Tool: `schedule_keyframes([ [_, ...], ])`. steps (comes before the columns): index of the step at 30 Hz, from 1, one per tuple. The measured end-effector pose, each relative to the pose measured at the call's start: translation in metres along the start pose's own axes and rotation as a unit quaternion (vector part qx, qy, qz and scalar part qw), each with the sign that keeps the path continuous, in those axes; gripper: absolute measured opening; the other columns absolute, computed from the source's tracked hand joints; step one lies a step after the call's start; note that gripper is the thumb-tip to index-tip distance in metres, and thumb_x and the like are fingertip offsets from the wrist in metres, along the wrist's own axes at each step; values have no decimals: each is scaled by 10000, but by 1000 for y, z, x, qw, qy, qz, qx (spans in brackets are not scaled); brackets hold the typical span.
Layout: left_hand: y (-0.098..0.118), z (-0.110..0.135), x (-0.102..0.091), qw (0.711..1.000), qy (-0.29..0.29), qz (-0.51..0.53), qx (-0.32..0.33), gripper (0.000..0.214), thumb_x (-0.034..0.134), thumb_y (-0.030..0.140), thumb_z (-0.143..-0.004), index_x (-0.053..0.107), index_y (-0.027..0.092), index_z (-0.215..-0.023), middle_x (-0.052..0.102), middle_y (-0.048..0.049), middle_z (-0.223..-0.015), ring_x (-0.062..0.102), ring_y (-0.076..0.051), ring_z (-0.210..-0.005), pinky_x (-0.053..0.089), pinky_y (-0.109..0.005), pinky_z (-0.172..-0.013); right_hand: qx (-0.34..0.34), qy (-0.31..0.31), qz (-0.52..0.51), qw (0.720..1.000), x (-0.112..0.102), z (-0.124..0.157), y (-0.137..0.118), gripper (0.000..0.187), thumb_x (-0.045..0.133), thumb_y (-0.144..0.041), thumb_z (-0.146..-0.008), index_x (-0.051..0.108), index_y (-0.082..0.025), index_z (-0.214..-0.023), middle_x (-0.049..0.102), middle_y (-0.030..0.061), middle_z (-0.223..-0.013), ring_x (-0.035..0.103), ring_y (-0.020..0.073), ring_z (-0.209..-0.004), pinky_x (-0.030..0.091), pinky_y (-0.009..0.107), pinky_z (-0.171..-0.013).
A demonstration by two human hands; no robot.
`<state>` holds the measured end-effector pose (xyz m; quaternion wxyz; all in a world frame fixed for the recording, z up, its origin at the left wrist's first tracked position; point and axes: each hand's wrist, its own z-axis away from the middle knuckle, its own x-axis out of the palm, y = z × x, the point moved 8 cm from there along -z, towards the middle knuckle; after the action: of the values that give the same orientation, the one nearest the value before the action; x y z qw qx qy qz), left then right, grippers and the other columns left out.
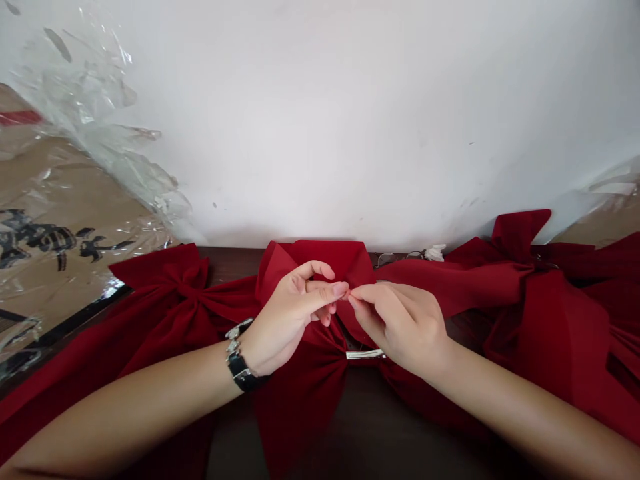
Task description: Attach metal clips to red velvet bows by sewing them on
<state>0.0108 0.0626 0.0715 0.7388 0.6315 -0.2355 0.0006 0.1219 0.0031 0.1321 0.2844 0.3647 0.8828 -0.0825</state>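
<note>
"Where's the pale clip?"
"Just below my fingers, lying sideways at the red bow, nearer my right hand."
"Pinching?"
"Right fingertips together; my left hand, beside them, I can't tell, nor whether anything's held."

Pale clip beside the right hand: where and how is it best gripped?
Probably best to pinch the pale clip near its middle, across its narrow width, coming from the near side. It lies lengthwise left to right, with dark table towards the viewer, while the right hand crowds its right end. I cannot tell whether it is fastened to the red fabric.
</note>
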Motion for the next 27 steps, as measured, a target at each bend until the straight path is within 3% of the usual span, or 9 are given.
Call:
schedule_keyframes([
  [5, 1, 2, 1, 1000, 1, 22, -9, 307, 803, 258, -725, 575, 169, -910, 659, 27, -694, 602, -70, -652, 489, -136, -527, -33, 52, -16, 998, -5, 2, 0, 58, 602, -101, -874, 603, -159, -883, 721, 33, -707, 656, 128, -592, 528, 242, -565],
  [8, 4, 2, 1, 999, -3, 43, 7, 297, 801, 230, -730, 591, 173, -932, 680, 31, -723, 612, -64, -663, 521, -143, -560, -17, 74, -63, 995, -7, 2, 5, 113, 603, -68, -848, 623, -129, -941, 741, 77, -802, 695, 148, -691, 577, 242, -635],
  [13, 9, 1, -1, 998, -10, 46, 31, 276, 793, 165, -734, 604, 170, -935, 727, 15, -778, 636, -62, -664, 534, -146, -580, 2, 72, -123, 990, -7, 3, 8, 300, 531, -22, -835, 628, -137, -1094, 735, 84, -831, 688, 150, -703, 595, 254, -619],
  [18, 9, -1, -2, 998, -14, 36, 41, 245, 786, 163, -742, 629, 158, -930, 723, 22, -752, 639, -57, -647, 536, -135, -561, -3, 76, -117, 990, -9, 2, 5, 299, 570, 9, -808, 645, -123, -1065, 719, 70, -768, 676, 137, -687, 581, 230, -626],
  [22, 13, -1, -2, 998, -15, 17, 63, 261, 785, 152, -738, 628, 157, -947, 717, 30, -742, 635, -55, -643, 538, -133, -558, 69, 49, -176, 981, -7, -3, 15, 194, 605, -46, -832, 653, -156, -984, 722, 34, -775, 647, 97, -622, 552, 186, -593],
  [27, 15, 0, 0, 995, -18, -26, 93, 264, 775, 156, -748, 575, 164, -920, 722, 22, -757, 633, -60, -653, 544, -139, -568, 209, 5, -265, 941, 3, -2, 31, 27, 645, -139, -833, 640, -164, -821, 629, -16, -639, 558, 66, -508, 474, 146, -470],
])
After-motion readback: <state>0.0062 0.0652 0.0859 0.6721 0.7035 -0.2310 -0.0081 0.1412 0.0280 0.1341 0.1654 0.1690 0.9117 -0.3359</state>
